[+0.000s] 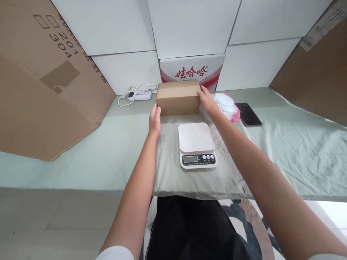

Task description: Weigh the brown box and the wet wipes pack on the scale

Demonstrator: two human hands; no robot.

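While the scale sits nearer, left hand and right hand grip the cardboard box between them.

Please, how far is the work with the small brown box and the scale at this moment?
Already done: the scale sits ready on the grey cloth, its plate bare. In hand: the left hand and right hand press the two ends of the small cardboard box, which rests on the table behind the scale. Left: the box is not yet on the scale.
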